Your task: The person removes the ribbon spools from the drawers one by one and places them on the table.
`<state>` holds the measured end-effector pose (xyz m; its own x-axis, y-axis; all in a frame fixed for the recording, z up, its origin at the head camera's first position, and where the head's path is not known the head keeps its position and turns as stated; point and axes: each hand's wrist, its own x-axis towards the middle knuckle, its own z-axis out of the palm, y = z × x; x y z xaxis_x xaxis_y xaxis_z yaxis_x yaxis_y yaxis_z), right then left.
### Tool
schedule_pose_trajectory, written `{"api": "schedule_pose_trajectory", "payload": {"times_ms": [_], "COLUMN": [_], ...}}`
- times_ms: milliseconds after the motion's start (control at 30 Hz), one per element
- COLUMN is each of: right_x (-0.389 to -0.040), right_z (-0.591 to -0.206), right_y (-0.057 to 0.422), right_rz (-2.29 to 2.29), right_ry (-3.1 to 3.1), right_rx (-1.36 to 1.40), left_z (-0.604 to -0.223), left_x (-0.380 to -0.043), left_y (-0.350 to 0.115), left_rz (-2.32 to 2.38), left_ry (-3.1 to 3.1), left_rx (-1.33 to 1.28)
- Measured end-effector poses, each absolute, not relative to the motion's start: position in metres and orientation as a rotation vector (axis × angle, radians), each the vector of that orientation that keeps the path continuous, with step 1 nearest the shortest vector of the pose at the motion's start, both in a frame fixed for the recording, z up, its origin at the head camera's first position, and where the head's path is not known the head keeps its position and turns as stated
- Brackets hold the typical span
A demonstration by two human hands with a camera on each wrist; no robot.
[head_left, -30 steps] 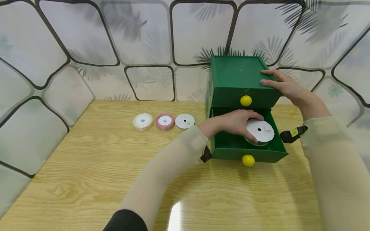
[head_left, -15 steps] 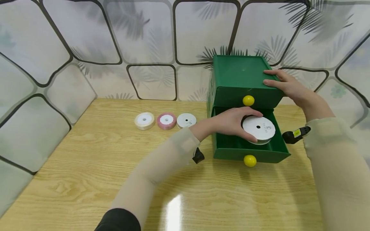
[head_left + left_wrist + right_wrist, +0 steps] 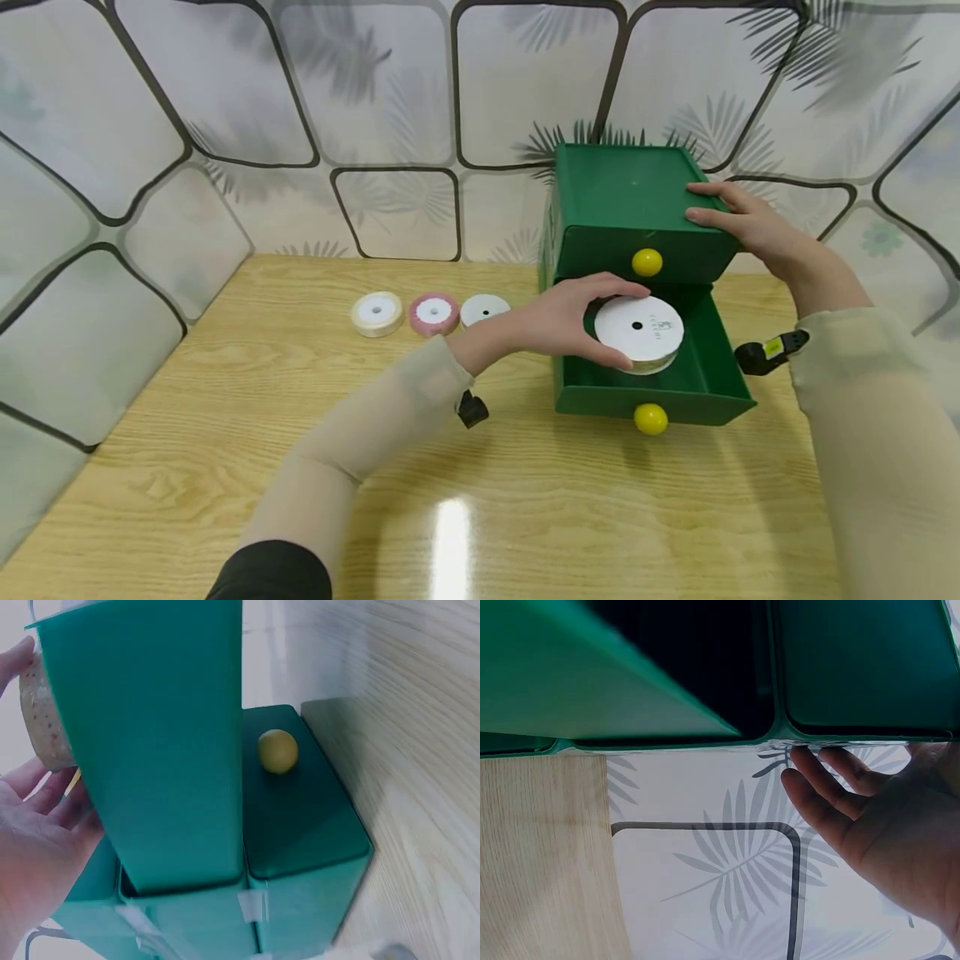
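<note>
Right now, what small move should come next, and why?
I'd probably lift the white spool slightly higher: the left grip holds it, but the left wrist view shows only part above the open drawer's wall; three other spools lie outside, on the table.

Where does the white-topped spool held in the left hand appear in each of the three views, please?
Head: the white-topped spool is right of centre, held by the left hand over the open drawer.
Left wrist: at the left edge, upper half, partly hidden behind the drawer's side.
Right wrist: not in it.
Shared landmark: the green cabinet, in all three views.
</note>
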<state>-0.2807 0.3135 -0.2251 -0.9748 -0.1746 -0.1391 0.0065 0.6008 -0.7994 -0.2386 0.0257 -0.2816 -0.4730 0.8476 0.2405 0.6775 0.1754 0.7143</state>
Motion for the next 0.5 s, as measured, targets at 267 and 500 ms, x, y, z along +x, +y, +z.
{"api": "schedule_pose_trajectory", "payload": {"times_ms": [267,500], "right_x": [-0.281,-0.281], "right_z": [-0.225,-0.226], "right_y": [0.313,0.316], "right_rz": [-1.31,-1.323], "right_ry": [2.634,2.627], "right_rx": [-0.163,-0.17], "left_z": [-0.282,-0.285], "left_x": [-0.232,-0.228], "left_y": [-0.008,-0.035], "left_rz": [1.311,1.371], "left_ry": [2.226,2.271], "left_rx": [1.417,1.337]}}
